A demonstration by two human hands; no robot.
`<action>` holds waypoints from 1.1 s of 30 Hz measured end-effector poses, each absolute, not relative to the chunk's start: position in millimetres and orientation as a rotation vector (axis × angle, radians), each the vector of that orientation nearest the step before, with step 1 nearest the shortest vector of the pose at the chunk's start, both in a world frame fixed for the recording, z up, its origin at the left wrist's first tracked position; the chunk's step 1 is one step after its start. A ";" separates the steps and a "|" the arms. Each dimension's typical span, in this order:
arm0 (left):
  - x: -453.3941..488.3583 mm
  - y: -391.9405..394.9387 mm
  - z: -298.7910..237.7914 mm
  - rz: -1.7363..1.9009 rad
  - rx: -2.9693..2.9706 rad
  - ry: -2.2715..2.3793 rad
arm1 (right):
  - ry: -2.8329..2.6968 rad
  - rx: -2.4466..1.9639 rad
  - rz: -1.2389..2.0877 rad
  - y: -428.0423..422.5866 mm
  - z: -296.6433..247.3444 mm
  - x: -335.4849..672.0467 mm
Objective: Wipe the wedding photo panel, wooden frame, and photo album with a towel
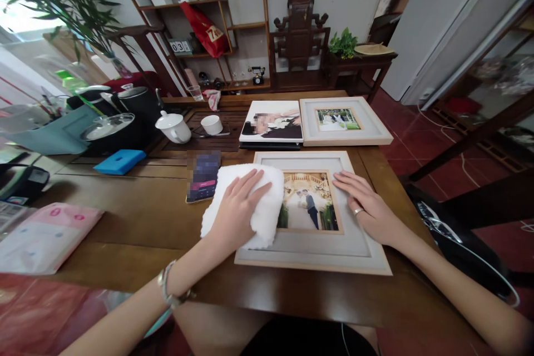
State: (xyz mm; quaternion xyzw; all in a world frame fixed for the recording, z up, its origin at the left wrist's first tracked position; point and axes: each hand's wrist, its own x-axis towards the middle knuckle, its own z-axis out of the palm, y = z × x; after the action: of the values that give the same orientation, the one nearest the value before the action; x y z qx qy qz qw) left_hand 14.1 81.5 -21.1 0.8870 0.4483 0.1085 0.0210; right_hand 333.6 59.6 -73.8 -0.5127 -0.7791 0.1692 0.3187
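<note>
A framed wedding photo (pixel 367 250) with a pale wooden rim lies flat on the brown table in front of me. My left hand (pixel 237 208) lies flat, fingers stretched out, on a white cloth (pixel 267 217) that covers the frame's left side. My right hand (pixel 365 206), with a ring on one finger, rests flat and open on the frame's right side, holding nothing.
A second framed photo (pixel 375 133) and an unframed print (pixel 271 122) lie further back. A phone (pixel 203 176) sits left of the cloth. A teapot (pixel 173 127), cup (pixel 212 124), blue box (pixel 120 161) and pink packet (pixel 45 236) stand at the left. Shelves and a chair are behind.
</note>
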 end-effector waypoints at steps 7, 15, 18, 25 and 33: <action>13.3 100.9 -23.7 0.360 2.731 1.304 | -2.063 -1.337 0.445 61.3 -73.4 334.8; -2.9 11.0 -15.1 0.156 2.725 1.212 | -2.064 -1.346 0.441 61.9 -72.2 333.8; -2.3 3.2 -20.9 0.182 2.746 1.227 | -2.063 -1.349 0.434 62.2 -71.7 333.9; 16.9 92.7 -21.6 0.221 2.760 1.377 | -2.109 -1.327 0.423 63.2 -71.8 337.0; 41.2 121.5 -13.6 0.257 2.731 1.548 | -2.078 -1.332 0.435 61.9 -71.6 334.9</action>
State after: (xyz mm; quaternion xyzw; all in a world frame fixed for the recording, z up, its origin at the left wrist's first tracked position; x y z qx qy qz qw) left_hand 41.2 121.5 -13.6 0.8670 0.4916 0.0816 -0.0042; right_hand 334.9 61.9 -71.6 -0.5049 -0.7877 0.1648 0.3123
